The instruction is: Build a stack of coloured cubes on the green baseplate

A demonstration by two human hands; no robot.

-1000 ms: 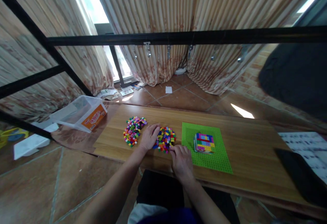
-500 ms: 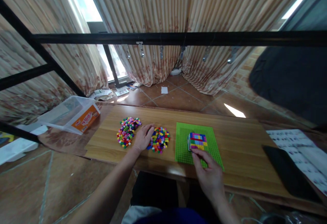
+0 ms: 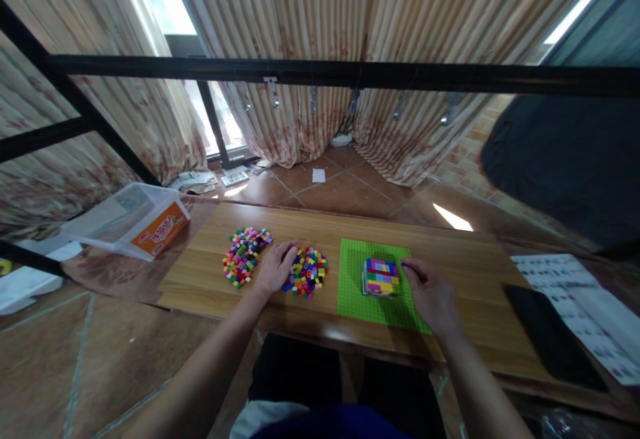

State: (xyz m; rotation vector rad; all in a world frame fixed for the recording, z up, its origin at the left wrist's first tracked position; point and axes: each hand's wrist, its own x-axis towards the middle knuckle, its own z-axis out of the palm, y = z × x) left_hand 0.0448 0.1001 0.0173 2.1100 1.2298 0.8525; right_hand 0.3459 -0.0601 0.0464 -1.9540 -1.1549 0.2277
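Observation:
My left hand (image 3: 275,268) rests on the table at the left edge of a round pile of small coloured toy bricks (image 3: 311,272). Its fingers are loosely bent, thumb apart, and nothing shows in them. To its left lies a second, curved pile of toy bricks (image 3: 242,260). My right hand (image 3: 433,295) is closed in a pinch at the right side of the brick block. A small dark blue toy brick (image 3: 404,264) shows at its fingertips. The multicoloured block of stacked bricks (image 3: 381,277) stands on a green baseplate (image 3: 353,305).
A wooden table (image 3: 465,259) carries everything. On the left stands a clear plastic box (image 3: 120,225) with an orange label. At the right lie a black flat object (image 3: 550,335) and printed sheets (image 3: 590,312). A black metal bar (image 3: 320,71) crosses beyond the table, before curtains.
My right hand has moved from the block's front left corner round to its right side, uncovering the block's front. My left hand stays by the pile. The whole view has shifted slightly.

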